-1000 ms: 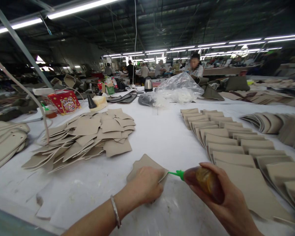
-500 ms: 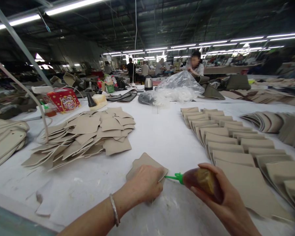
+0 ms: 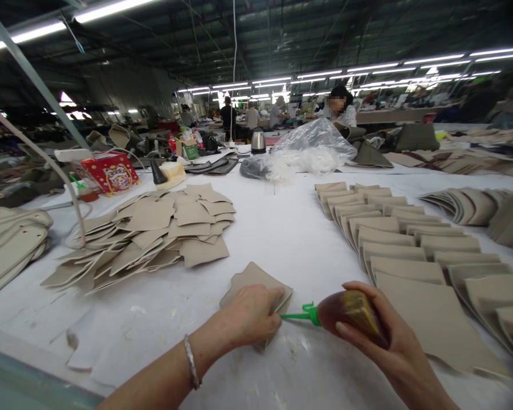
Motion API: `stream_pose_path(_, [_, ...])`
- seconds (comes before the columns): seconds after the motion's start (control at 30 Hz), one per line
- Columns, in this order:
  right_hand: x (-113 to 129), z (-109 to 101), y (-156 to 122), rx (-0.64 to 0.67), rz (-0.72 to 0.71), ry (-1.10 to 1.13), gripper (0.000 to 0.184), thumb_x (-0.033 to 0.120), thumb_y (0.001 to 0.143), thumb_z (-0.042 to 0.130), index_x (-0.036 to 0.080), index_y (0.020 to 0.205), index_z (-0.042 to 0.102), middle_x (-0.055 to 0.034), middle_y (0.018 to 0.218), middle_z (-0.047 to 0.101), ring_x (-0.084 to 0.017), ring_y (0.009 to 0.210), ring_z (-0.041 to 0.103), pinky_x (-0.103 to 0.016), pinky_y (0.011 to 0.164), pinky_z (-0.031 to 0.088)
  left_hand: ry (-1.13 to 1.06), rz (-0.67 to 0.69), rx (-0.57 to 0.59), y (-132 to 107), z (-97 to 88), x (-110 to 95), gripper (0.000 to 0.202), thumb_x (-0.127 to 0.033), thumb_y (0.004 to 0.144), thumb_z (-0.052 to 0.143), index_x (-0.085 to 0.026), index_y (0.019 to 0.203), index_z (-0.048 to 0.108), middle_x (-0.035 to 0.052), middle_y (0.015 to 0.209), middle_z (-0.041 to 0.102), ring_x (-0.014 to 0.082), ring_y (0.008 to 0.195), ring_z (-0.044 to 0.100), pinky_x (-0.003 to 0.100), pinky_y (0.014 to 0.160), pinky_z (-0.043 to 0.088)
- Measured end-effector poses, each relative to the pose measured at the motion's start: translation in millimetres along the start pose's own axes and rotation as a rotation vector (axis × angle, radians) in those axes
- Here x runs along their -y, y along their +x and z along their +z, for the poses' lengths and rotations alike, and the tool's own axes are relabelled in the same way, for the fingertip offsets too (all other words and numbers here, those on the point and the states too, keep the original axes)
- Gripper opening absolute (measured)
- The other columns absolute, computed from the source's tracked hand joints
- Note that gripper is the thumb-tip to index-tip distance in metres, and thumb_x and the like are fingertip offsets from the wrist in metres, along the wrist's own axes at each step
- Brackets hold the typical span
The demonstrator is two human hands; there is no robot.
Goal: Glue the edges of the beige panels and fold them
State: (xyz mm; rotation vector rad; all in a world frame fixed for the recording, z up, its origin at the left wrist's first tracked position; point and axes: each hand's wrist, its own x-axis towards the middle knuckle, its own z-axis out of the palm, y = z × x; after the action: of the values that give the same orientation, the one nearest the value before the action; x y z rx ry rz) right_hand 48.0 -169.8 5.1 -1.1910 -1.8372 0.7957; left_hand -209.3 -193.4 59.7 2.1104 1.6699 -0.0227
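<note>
My left hand (image 3: pixel 248 315) presses down on a tan cut piece (image 3: pixel 251 279) lying on the white table (image 3: pixel 282 228), fingers curled over its near edge. A silver bracelet (image 3: pixel 191 361) circles that wrist. My right hand (image 3: pixel 387 341) is wrapped round a brown squeeze bottle (image 3: pixel 350 310) with a green nozzle (image 3: pixel 299 314). The nozzle tip points left and touches the edge of the piece just by my left fingers.
A loose heap of tan pieces (image 3: pixel 154 233) lies at the left. Overlapping rows of tan pieces (image 3: pixel 402 245) cover the right. A red box (image 3: pixel 110 172), a kettle (image 3: pixel 259 140) and a clear plastic bag (image 3: pixel 314 148) stand farther back. Other people work in the distance.
The bottle's nozzle has slid leftwards along the piece's near edge, closer under my left hand. My left hand stays pressed on the piece.
</note>
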Motion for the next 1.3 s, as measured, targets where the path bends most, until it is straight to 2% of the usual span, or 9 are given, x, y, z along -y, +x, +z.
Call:
stream_pose_path(0.13, [7.2,5.3,-4.6,-0.036,0.024,0.013,0.047,0.049,0.083,0.071,0.027,0.120,0.053,-0.0020,0.103,0.064,-0.021,0.084,0.066,-0.026,0.076,0.054,-0.042,0.024,0.025,-0.2,-0.1,5.9,0.037,-0.023,0.079,0.047,-0.027,0.113,0.062,0.0042,0.090,0.070,0.0235,0.083,0.065,0.030,0.071,0.048])
stream_pose_path(0.27, [16.3,11.8,-13.2,-0.027,0.075,0.104,0.047,0.052,0.083,0.068,0.027,0.120,0.054,-0.0023,0.106,0.065,-0.022,0.088,0.065,-0.026,0.076,0.053,-0.079,0.054,0.014,-0.4,2.5,12.1,0.045,-0.022,0.080,0.048,-0.029,0.124,0.059,0.0027,0.092,0.070,0.0220,0.084,0.064,0.028,0.071,0.046])
stream_pose_path(0.4, [18.0,12.9,-18.2,-0.047,0.079,0.080,0.048,0.050,0.080,0.072,0.027,0.119,0.055,-0.0010,0.102,0.065,-0.021,0.085,0.065,-0.025,0.076,0.052,-0.090,0.061,-0.003,-1.8,5.0,14.1,0.045,-0.022,0.081,0.047,-0.027,0.124,0.060,0.0040,0.091,0.070,0.0229,0.084,0.064,0.029,0.071,0.046])
stream_pose_path(0.57, [27.7,19.2,-27.4,-0.060,0.175,0.188,0.049,0.054,0.080,0.069,0.028,0.119,0.055,-0.0010,0.107,0.065,-0.023,0.094,0.064,-0.025,0.075,0.051,-0.084,0.072,-0.024,-1.8,8.3,14.3,0.049,-0.022,0.080,0.047,-0.025,0.127,0.058,0.0052,0.092,0.069,0.0241,0.085,0.063,0.030,0.072,0.047])
stream_pose_path(0.77, [39.5,22.8,-32.6,-0.086,0.204,0.197,0.049,0.052,0.078,0.070,0.028,0.118,0.056,-0.0004,0.101,0.065,-0.022,0.086,0.064,-0.026,0.076,0.050,-0.097,0.059,-0.032,-0.5,14.4,17.3,0.053,-0.024,0.082,0.048,-0.025,0.134,0.054,0.0064,0.098,0.069,0.0248,0.090,0.063,0.032,0.077,0.048])
stream_pose_path(0.87, [40.8,23.1,-35.2,-0.067,0.211,0.224,0.048,0.053,0.079,0.069,0.029,0.118,0.055,0.0006,0.100,0.064,-0.021,0.087,0.063,-0.024,0.076,0.050,-0.100,0.052,-0.039,-0.4,16.8,18.3,0.055,-0.026,0.081,0.048,-0.024,0.136,0.053,0.0064,0.099,0.068,0.0249,0.090,0.063,0.032,0.079,0.047])
stream_pose_path(1.0, [38.7,23.9,-38.3,-0.120,0.212,0.187,0.048,0.052,0.079,0.070,0.028,0.118,0.056,0.0002,0.098,0.063,-0.021,0.083,0.063,-0.027,0.077,0.050,-0.096,0.027,-0.044,-1.8,16.9,16.9,0.055,-0.027,0.082,0.048,-0.023,0.136,0.053,0.0067,0.099,0.068,0.0248,0.091,0.062,0.032,0.080,0.047])
stream_pose_path(1.17, [37.7,26.0,-41.4,-0.088,0.227,0.230,0.048,0.052,0.077,0.069,0.028,0.117,0.057,0.0002,0.095,0.065,-0.022,0.080,0.064,-0.028,0.072,0.050,-0.094,0.009,-0.033,-2.4,16.8,16.1,0.056,-0.024,0.080,0.048,-0.023,0.136,0.054,0.0066,0.098,0.068,0.0250,0.091,0.062,0.032,0.079,0.047])
stream_pose_path(1.3, [37.0,24.2,-40.9,-0.124,0.276,0.215,0.049,0.054,0.077,0.070,0.029,0.118,0.056,0.0014,0.096,0.064,-0.021,0.082,0.063,-0.027,0.077,0.048,-0.096,0.017,-0.037,-1.2,18.6,17.8,0.055,-0.026,0.081,0.047,-0.023,0.135,0.054,0.0065,0.097,0.067,0.0255,0.090,0.062,0.033,0.078,0.047])
